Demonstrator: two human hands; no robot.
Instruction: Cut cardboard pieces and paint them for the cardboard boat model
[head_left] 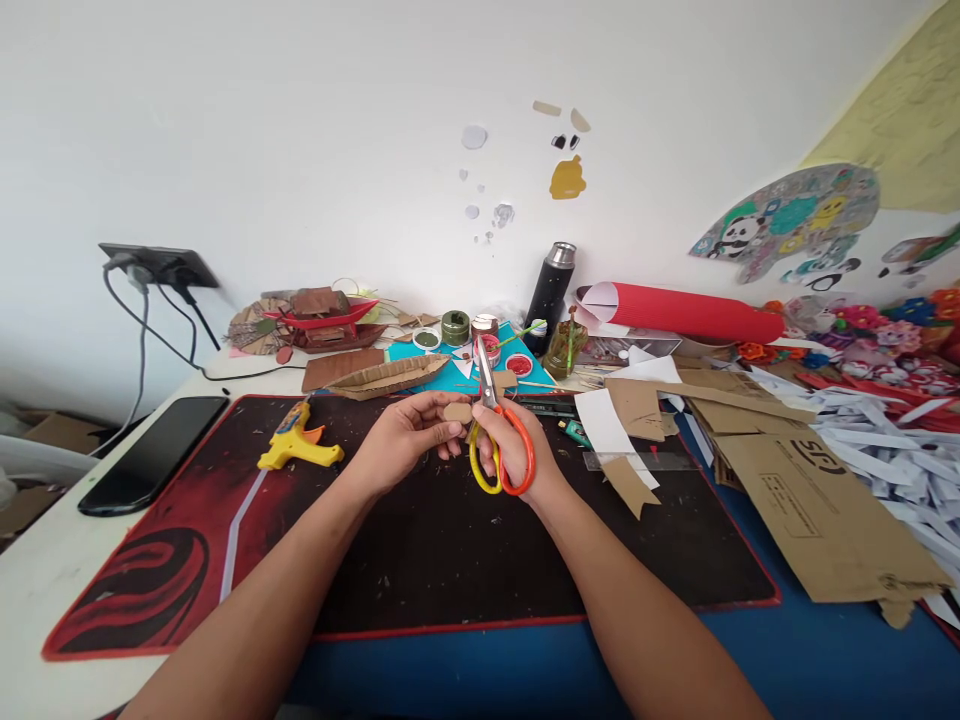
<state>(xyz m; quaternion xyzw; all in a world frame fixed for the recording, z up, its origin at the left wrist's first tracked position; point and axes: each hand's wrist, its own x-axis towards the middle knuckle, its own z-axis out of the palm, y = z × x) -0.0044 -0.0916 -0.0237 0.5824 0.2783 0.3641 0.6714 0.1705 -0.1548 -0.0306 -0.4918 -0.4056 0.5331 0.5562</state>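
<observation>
Between the thumb and fingers of my left hand (412, 435) is a small rounded piece of cardboard (457, 412). My right hand (525, 450) grips a pair of scissors (489, 385) with one yellow and one orange-red handle loop. The scissor blades point up and away from me, just right of the cardboard piece, and look nearly closed. Both hands are close together above the dark desk mat (450, 560). Some right-hand fingers are hidden behind the handles.
A yellow glue gun (300, 440) lies left, near a black phone (154, 455). Behind my hands are a cardboard boat shape (390, 375), paint jars (455, 328) and a black flask (551, 290). Cardboard sheets (795, 510) and paper strips (885, 450) cover the right side.
</observation>
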